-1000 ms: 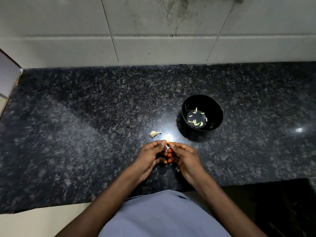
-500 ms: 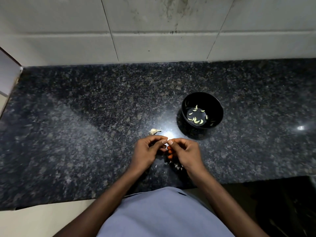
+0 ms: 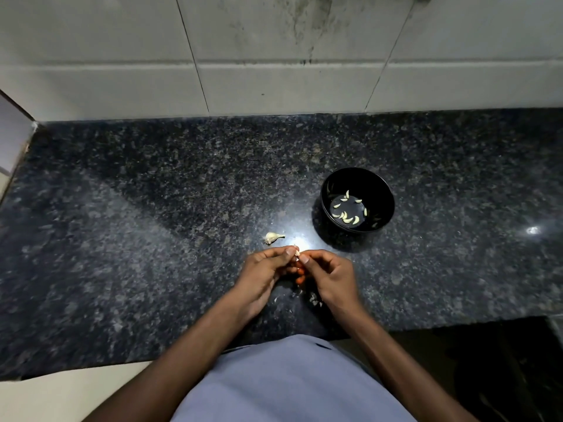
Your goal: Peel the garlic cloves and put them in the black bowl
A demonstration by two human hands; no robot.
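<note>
A small garlic clove (image 3: 296, 251) is pinched between the fingertips of my left hand (image 3: 264, 274) and my right hand (image 3: 330, 277), just above the dark granite counter (image 3: 152, 239); most of the clove is hidden by the fingers. The black bowl (image 3: 382, 190) stands up and to the right of my hands and holds several peeled cloves (image 3: 347, 216). A garlic bulb remnant with a stem (image 3: 273, 237) lies on the counter just beyond my left hand.
Bits of papery peel (image 3: 313, 298) lie on the counter under my right wrist. A tiled wall (image 3: 274, 71) backs the counter. The counter's front edge runs just before my body, and a dark gap (image 3: 502, 360) opens at lower right.
Both hands stay together on the clove, fingertips shifting slightly as they work at it. The view has shifted a little; bowl and bulb remnant have not moved.
</note>
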